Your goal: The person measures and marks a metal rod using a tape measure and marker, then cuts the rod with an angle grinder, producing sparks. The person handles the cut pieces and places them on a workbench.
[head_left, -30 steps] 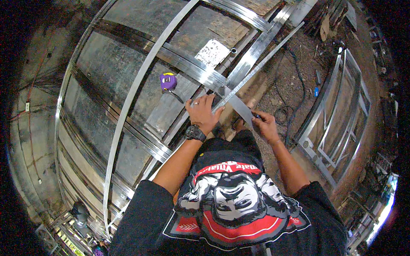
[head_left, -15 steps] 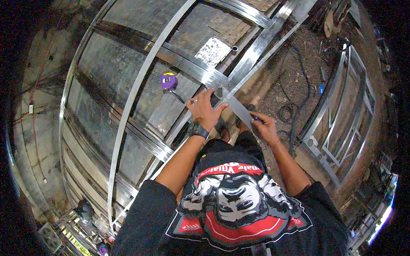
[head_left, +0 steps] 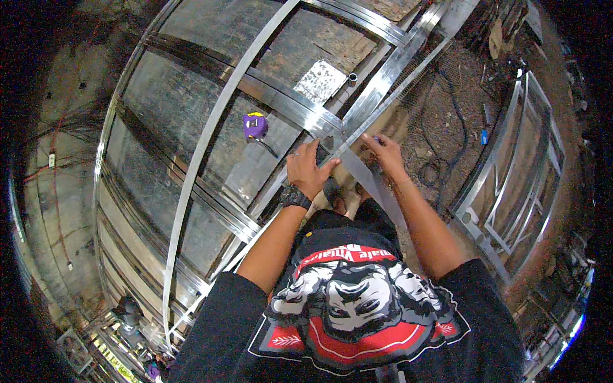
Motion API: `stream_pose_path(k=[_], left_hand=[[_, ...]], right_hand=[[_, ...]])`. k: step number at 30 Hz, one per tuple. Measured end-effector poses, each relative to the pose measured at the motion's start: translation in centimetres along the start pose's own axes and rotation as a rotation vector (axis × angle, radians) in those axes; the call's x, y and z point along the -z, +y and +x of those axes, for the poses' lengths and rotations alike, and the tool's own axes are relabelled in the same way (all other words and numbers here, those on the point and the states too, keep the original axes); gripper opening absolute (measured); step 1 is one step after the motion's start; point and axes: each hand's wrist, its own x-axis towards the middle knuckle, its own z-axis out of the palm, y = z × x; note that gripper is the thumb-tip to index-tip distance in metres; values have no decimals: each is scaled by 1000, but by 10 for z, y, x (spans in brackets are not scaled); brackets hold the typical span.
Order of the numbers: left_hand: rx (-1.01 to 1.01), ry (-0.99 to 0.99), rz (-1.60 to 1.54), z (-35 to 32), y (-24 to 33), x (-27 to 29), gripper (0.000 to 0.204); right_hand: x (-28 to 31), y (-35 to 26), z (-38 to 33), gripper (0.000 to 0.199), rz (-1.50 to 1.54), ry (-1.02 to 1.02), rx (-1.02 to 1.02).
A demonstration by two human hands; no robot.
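My left hand (head_left: 308,168), with a dark watch on the wrist, lies flat with fingers spread on a long shiny metal bar (head_left: 401,69) where it meets the crossbars of a large steel frame (head_left: 211,137). My right hand (head_left: 384,152) rests a little to the right, fingers on the same bar's lower stretch; whether it grips the bar is hard to tell. A purple tape measure (head_left: 255,125) sits on the sheet just left of my left hand.
A second welded steel frame (head_left: 518,172) lies on the dirt floor at the right. Black cable (head_left: 440,167) coils on the ground between the frames. A pale rectangular plate (head_left: 319,81) lies beyond my hands. Tools sit at the lower left (head_left: 128,313).
Both hands have shifted up along the bar, toward the joint of the frame. My right hand moved from the bar's near end to beside my left hand.
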Motion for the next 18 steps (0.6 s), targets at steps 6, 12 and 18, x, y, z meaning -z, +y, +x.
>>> stream_pose_path(k=[6, 12, 18], left_hand=[[-55, -62, -26, -1, -6, 5, 76], [-251, -76, -40, -4, -8, 20, 79], [-230, -76, -60, -5, -12, 15, 80]], right_hand=[[-40, -6, -1, 29, 169, 81, 157], [-51, 31, 18, 26, 371, 157, 179], [-48, 12, 15, 23, 399, 169, 151]])
